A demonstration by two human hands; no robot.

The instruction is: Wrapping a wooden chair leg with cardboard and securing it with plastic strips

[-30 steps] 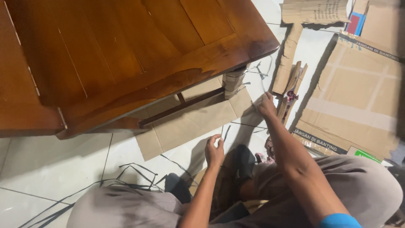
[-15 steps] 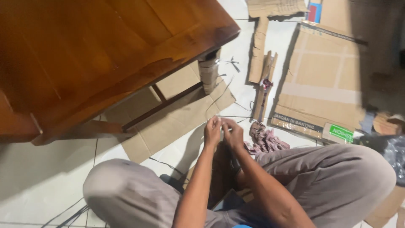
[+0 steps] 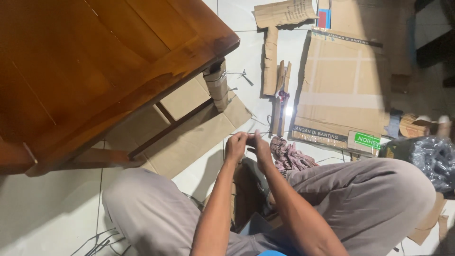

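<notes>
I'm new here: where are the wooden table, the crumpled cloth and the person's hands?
wooden table (image 3: 95,61), head view, on its top.
crumpled cloth (image 3: 290,157), head view, its middle.
left hand (image 3: 235,147), right hand (image 3: 260,148), head view, backs.

Indoor room, most likely a home or small informal workspace with packing underway. Floor (image 3: 42,208) is pale glazed tile with visible grout lines. A polished wooden table (image 3: 95,61) stands on it, one leg (image 3: 217,85) wrapped in cardboard and clear tape. Flattened cardboard boxes (image 3: 341,90) and cut strips (image 3: 271,61) lie spread across the tiles, another sheet (image 3: 189,137) under the table. A crumpled cloth (image 3: 290,156) and a dark plastic bag (image 3: 433,159) sit nearby. The person sits on the floor, not at a bench.
</notes>
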